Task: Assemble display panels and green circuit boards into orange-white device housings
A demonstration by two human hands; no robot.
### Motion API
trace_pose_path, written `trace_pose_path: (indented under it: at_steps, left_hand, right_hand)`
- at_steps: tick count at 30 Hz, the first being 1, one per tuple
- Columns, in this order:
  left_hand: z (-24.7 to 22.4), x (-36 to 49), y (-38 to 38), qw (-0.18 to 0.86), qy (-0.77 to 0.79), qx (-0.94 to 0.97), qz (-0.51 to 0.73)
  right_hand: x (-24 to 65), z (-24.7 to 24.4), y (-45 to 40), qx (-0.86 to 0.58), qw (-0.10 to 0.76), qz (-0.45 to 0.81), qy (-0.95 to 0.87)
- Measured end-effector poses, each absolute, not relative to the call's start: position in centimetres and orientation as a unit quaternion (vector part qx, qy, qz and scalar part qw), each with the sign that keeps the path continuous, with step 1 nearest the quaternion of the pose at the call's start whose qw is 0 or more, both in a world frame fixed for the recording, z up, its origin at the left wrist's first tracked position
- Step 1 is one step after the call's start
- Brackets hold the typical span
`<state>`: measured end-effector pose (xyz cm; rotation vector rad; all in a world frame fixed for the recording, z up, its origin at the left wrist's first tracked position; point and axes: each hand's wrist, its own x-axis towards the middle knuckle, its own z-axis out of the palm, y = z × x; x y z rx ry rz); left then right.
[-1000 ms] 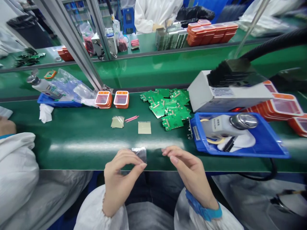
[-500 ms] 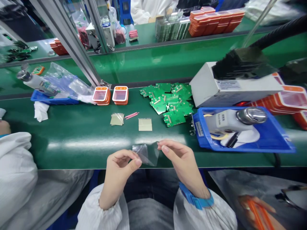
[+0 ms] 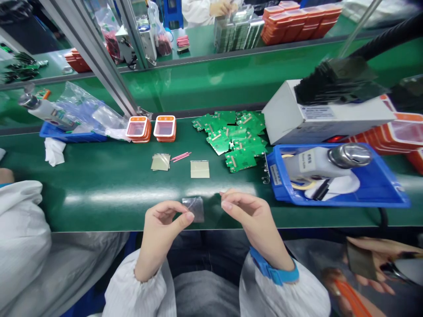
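My left hand pinches a small clear film square between thumb and forefinger, above the front edge of the green bench. To its right, my right hand has thumb and forefinger drawn together. Whatever lies between those fingertips, if anything, is too clear or small to make out. A blue wrist strap circles my right wrist. Beyond my hands a pale square panel lies on the bench. Left of it are a small stack of similar squares and several thin pink sticks.
Green circuit boards lie piled mid-bench. At right are a blue tray holding a bottle and a white box. Orange-rimmed containers stand at the back. Co-workers' sleeves and hands flank me.
The clear film that stretched between my hands no longer shows at my right fingertips; a square remains in my left. A co-worker's hand with a dark square has come into view at right.
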<state>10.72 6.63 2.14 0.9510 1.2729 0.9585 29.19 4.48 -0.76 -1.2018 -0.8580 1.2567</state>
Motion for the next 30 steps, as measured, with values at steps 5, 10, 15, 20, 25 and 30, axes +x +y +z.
trace_pose_path:
  at_steps: [5, 10, 15, 20, 25, 30]
  left_hand:
    - [3.0, 10.6, 7.2, 0.529, 0.567, 0.474, 0.417]
    - [3.7, 10.8, 7.5, 0.490, 0.557, 0.523, 0.420]
    - [2.2, 11.1, 10.6, 0.342, 0.530, 0.651, 0.423]
    - [-0.7, 11.5, 15.1, 0.230, 0.444, 0.839, 0.215]
    - [-2.3, 11.9, 16.8, 0.221, 0.410, 0.876, 0.123]
    - [-2.5, 11.8, 17.0, 0.238, 0.422, 0.864, 0.136]
  right_hand:
    - [29.6, -0.8, 4.1, -0.510, 0.529, 0.549, -0.398]
    - [29.4, -0.9, 3.4, -0.508, 0.554, 0.527, -0.395]
    - [30.0, -1.3, 2.7, -0.620, 0.637, 0.265, -0.375]
    - [30.9, -2.7, 2.0, -0.688, 0.577, -0.012, -0.440]
    - [30.6, -4.2, 1.4, -0.674, 0.570, 0.021, -0.469]
    - [29.9, -4.1, 1.7, -0.673, 0.568, 0.068, -0.469]
